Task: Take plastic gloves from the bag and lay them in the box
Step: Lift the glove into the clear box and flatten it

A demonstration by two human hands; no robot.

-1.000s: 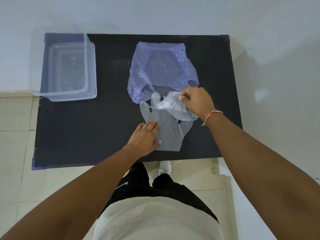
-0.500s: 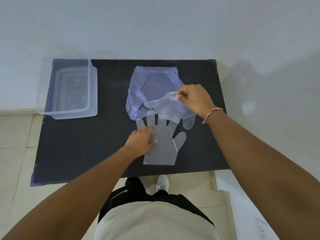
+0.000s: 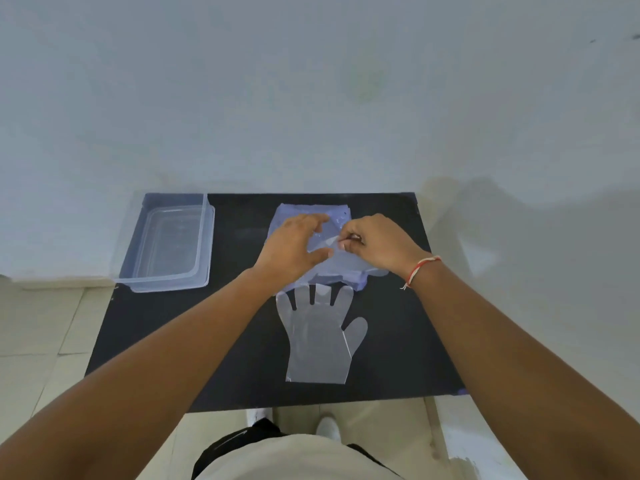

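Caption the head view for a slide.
Both hands, left hand and right hand, work a clear glove over the bag; another glove lies flat, box empty.

Single head-worn view, looking forward and down.
It looks from above the black counter's [image 3: 242,358] near edge toward the wall [image 3: 311,98] behind it.

Table [image 3: 166,341]: matt black top, smooth, no gloss. Box [image 3: 166,251], left of the left hand [image 3: 287,251]: clear hard plastic, glossy, smooth walls. Bag [image 3: 332,271] under both hands: thin bluish-violet plastic film, crinkled, faint sheen. Glove [image 3: 317,344], just nearer than the hands: thin clear plastic film, flat, smooth, slightly frosted. Wristband [image 3: 417,270] at the right wrist: red-and-white thread. Wall [image 3: 311,98] beyond: matt pale paint.
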